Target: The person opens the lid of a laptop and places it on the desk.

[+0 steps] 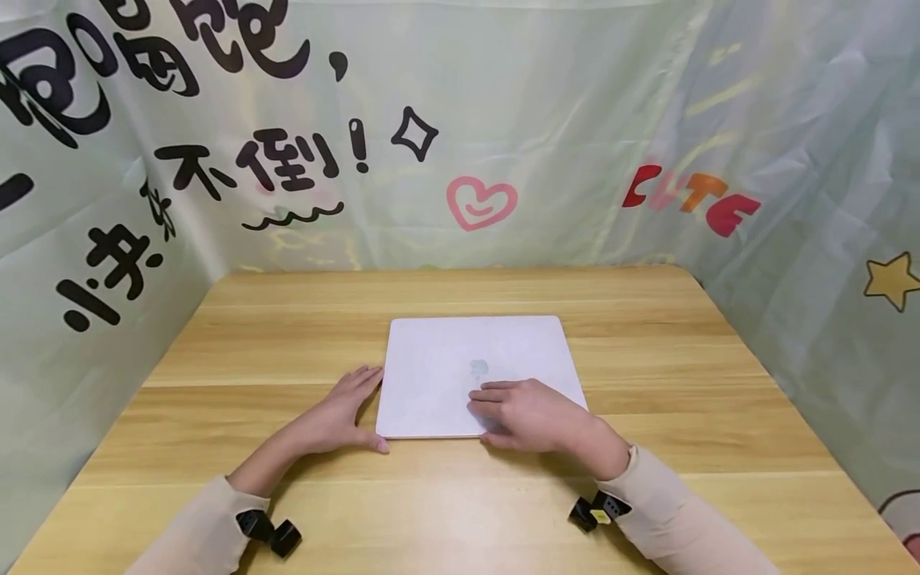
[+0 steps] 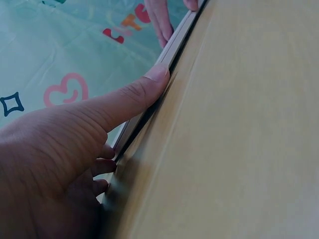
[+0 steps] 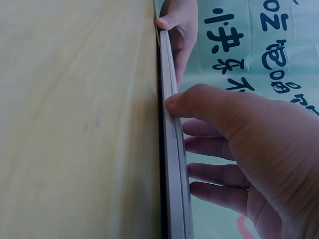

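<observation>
Left hand (image 1: pixel 334 419): fingers fairly straight, spread from the thumb, not closed around anything; fingertips at the left edge of the closed laptop (image 1: pixel 431 375), thumb on its front edge just by the near-left corner. Right hand (image 1: pixel 535 415): also loose, fingers extended over the lid, thumb against the front edge; right wrist view puts that thumb right by the seam between lid and base. Laptop lies flat, shut, about mid-table, front edge facing the person. Lid has a faint grey logo (image 1: pixel 479 366) near its middle, too blurry to name a brand. Cloth backdrop (image 1: pixel 575 80) carries readable text: "CUTE" (image 1: pixel 690 196) in red, pink and orange, and "不倒!" in black; top line of characters is cut off by the frame. Pink heart (image 1: pixel 481 229) sits between the two. Edges: wood table (image 1: pixel 647 319) shows on all four sides of the laptop, wide strips left and right, narrower at the back before the cloth. Dark line runs under the laptop's front edge in both wrist views. Black wrist camera (image 1: pixel 286 539) on the left sleeve (image 1: pixel 204 527), near the table's front.
</observation>
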`<state>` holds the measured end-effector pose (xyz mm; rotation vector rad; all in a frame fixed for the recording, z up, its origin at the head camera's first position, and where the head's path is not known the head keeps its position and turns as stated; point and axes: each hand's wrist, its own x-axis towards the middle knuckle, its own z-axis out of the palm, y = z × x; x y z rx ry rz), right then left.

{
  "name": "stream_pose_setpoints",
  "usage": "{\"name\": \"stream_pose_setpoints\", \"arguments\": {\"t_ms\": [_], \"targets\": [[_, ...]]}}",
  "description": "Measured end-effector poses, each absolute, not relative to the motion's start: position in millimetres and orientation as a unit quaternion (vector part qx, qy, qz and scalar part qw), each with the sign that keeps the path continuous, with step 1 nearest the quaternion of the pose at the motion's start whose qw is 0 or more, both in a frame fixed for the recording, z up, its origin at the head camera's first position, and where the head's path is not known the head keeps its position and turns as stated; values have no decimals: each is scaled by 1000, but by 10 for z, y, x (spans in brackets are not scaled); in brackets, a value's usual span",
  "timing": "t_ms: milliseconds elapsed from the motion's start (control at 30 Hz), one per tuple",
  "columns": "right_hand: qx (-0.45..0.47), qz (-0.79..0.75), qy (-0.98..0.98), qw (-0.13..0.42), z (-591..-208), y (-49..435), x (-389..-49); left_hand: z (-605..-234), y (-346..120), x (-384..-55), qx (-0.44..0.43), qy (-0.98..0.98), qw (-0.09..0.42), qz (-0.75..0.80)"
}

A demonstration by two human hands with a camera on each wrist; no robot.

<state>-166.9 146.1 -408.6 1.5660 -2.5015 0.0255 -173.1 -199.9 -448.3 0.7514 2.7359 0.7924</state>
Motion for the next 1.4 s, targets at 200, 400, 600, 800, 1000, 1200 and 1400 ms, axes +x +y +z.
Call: {"name": "stream_pose_setpoints", "arguments": {"t_ms": [200, 400, 600, 800, 1000, 1200, 1400], "targets": [[537, 9, -836, 111, -4096, 1449, -1679, -4472, -2002, -1726, 252, 924, 100, 271], [543, 2, -832, 117, -4093, 1430, -1656, -4471, -2005, -1715, 251, 924, 100, 272], [550, -5, -825, 132, -4079, 1408, -1630, -4482, -2018, -1710, 252, 922, 102, 275], [552, -5, -818, 158, -4073, 1384, -1613, -4481, -2025, -1722, 251, 921, 101, 280], [556, -5, -809, 191, -4028, 1378, -1590, -4473, -2026, -1725, 247, 919, 93, 292], [559, 4, -804, 201, -3979, 1383, -1574, -4474, -2019, -1701, 249, 919, 78, 296], [559, -8, -795, 235, -3944, 1401, -1568, -4497, -2019, -1705, 254, 919, 68, 295]]}}
